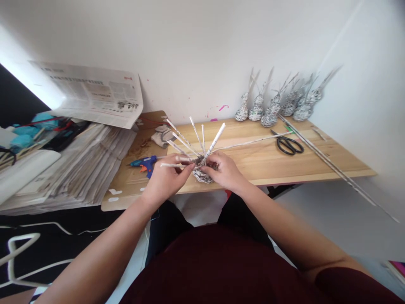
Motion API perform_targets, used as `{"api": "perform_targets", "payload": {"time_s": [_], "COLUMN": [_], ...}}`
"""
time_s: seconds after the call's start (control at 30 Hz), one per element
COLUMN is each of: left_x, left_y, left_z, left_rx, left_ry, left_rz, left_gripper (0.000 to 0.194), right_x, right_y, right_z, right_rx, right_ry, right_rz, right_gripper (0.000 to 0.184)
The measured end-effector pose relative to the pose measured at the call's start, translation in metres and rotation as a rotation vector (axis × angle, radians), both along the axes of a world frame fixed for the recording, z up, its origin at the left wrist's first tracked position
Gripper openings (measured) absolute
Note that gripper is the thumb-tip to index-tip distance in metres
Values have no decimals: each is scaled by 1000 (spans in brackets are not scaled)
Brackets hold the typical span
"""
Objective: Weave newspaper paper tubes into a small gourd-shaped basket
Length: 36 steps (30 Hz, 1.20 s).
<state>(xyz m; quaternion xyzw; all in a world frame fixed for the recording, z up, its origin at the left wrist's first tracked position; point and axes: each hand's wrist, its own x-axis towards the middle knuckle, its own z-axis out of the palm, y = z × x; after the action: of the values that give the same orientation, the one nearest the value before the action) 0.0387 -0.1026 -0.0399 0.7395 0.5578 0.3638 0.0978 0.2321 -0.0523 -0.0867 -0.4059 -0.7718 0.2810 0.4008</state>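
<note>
A small woven piece of rolled newspaper tubes (202, 174) sits between both hands just above the front edge of the wooden board (316, 162). Several white paper tubes (215, 139) stick up and fan out from it. My left hand (167, 177) is closed, its fingers pinching tubes on the left side. My right hand (223, 171) is closed on the woven piece from the right. One long thin paper tube (253, 141) runs from the piece across the board toward the scissors.
Black scissors (289, 145) lie on the board at the right. Several finished woven paper figures (274, 107) stand along the wall. A blue glue gun (146, 162) lies left of my hands. A newspaper stack (79, 164) and an open newspaper (95, 95) fill the left. Long rods (332, 166) lean at the right.
</note>
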Motion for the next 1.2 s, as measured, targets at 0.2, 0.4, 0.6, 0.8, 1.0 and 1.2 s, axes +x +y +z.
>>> {"api": "perform_targets", "payload": {"time_s": [0.2, 0.4, 0.6, 0.8, 1.0, 1.2], "left_x": [-10, -7, -14, -23, -26, -31], "left_y": [-14, -20, -21, -22, -8, 21], "left_z": [28, 38, 38, 39, 54, 53], "left_rx": [-381, -369, -360, -272, -266, -338], "left_ry": [-246, -455, -400, 104, 404, 329], "left_rz": [85, 22, 197, 41, -156, -195], "left_gripper": [36, 38, 40, 32, 22, 21], "right_x": [-3, -4, 8, 22, 27, 34], "right_y": [-3, -4, -3, 3, 5, 10], "right_z": [2, 5, 8, 14, 8, 6], "right_rx": [23, -22, 8, 58, 39, -29], "right_ry": [-13, -19, -50, -114, -79, -13], "right_rz": [59, -5, -43, -41, 87, 76], "right_gripper": [20, 22, 23, 20, 9, 18]}}
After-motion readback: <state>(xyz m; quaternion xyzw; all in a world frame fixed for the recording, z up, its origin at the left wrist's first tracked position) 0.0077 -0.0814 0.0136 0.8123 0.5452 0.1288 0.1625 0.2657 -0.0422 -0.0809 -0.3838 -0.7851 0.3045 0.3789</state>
